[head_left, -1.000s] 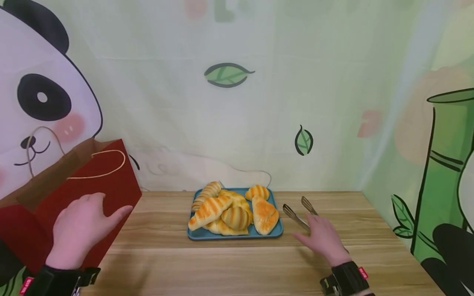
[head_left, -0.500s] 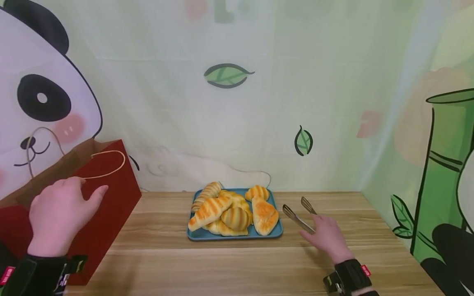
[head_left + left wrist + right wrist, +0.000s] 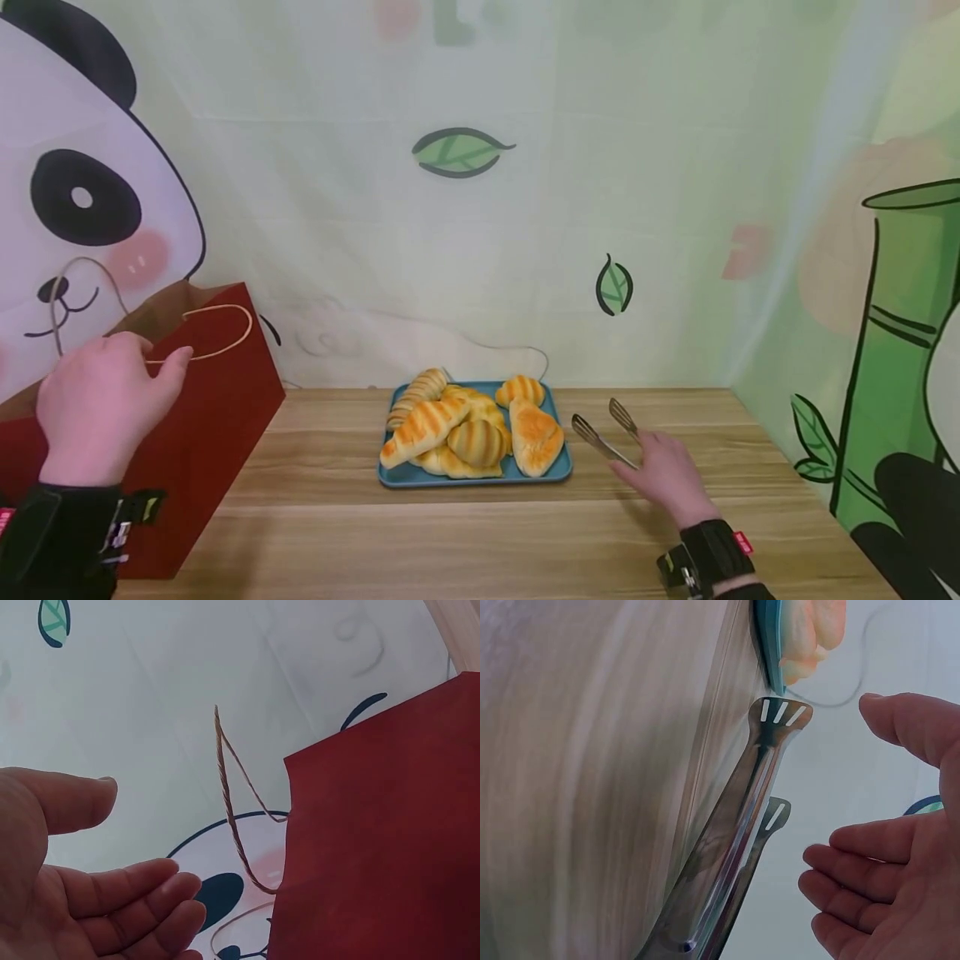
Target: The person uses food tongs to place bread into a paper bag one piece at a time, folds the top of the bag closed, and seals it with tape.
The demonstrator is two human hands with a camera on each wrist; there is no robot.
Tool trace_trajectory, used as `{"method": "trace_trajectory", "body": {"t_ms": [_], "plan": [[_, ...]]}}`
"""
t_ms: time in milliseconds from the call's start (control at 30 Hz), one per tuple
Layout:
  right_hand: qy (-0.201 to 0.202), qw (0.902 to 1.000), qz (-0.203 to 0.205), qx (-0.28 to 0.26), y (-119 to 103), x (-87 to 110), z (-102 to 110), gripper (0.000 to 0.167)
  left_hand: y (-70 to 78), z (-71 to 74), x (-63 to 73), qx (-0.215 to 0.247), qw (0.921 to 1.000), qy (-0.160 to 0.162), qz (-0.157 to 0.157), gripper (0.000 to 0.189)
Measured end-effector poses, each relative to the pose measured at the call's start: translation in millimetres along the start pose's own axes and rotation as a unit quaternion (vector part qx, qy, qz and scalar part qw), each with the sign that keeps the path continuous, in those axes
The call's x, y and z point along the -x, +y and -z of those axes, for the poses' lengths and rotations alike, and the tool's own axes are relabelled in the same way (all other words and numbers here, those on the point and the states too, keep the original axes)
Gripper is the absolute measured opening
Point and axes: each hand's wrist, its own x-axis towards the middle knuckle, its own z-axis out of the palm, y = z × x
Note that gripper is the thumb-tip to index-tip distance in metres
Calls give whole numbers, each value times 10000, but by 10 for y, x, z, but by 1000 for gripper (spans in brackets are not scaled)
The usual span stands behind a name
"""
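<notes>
My left hand (image 3: 108, 408) is up beside the red paper bag (image 3: 217, 433) at the left, near its top edge. In the left wrist view the fingers (image 3: 135, 900) are relaxed, thumb apart, with a gap between them and the twisted cord handle (image 3: 225, 780). On the right, my right hand (image 3: 670, 477) hovers over metal tongs (image 3: 600, 442) lying on the table with slotted ends pointing away. The right wrist view shows its palm and loosely bent fingers (image 3: 870, 870) beside the tongs (image 3: 735, 825), holding nothing.
A blue tray (image 3: 480, 482) of several bread pieces (image 3: 480, 442) stands at the middle back of the wooden table (image 3: 450, 542). Behind it hangs a cloth (image 3: 337, 208) printed with a panda and leaves. A second cord handle (image 3: 82, 262) rises from the bag's far side.
My left hand has moved left and up, from in front of the bag's face to near its top edge and handle. My right hand has shifted slightly right over the tongs.
</notes>
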Motion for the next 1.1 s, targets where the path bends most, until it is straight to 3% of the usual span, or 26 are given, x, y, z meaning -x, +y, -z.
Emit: {"method": "trace_trajectory", "body": {"t_ms": [233,700,933,1100], "plan": [[-128,9999,-94,22,4,-5,15,79,18,-2,-111,-134,9998,32,150,48],[-254,9993,-290,32,81,-28,-42,84,-54,-185,-315,-602,9895,-1186,563,66],[-280,9992,-300,-22,89,-40,-49,84,-115,-233,-369,-465,9826,-1708,570,69],[-332,9989,-334,-50,99,-40,-69,86,-126,-277,-388,-423,9783,-1898,715,71]]}}
